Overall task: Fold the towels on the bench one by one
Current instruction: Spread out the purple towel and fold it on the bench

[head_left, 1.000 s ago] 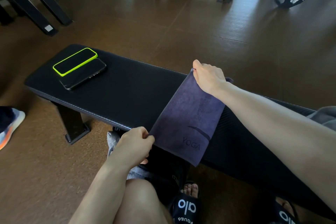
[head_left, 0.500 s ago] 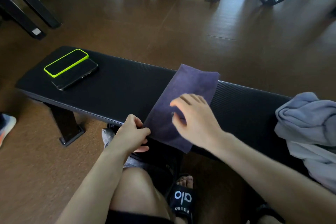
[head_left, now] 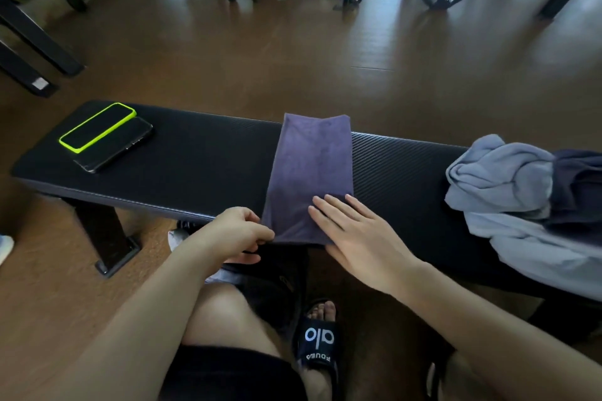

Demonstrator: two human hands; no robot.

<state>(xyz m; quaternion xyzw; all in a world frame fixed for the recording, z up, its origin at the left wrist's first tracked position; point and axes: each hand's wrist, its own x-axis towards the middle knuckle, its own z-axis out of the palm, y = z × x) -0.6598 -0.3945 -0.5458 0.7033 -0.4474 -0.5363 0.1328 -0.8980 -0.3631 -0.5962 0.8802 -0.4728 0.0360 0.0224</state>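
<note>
Towel [head_left: 309, 172]: we see it folded into a purple strip lying across the middle of the bench [head_left: 202, 166]. Our left hand [head_left: 234, 234] pinches its near left corner at 7 o'clock; our right hand [head_left: 358, 238] lies flat, fingers straight, on its near right end at 5 o'clock. More towels [head_left: 508, 185] are heaped at 3 o'clock, two phones [head_left: 104, 137] at 9 o'clock.

We have a single wide-angle view, worn on the person's head, looking forward and down across the long black padded bench [head_left: 202, 159] that runs left to right close below us. Knees and a black slide sandal [head_left: 317, 340] fill the bottom edge; the brown gym floor [head_left: 260, 58] stretches away beyond.
</note>
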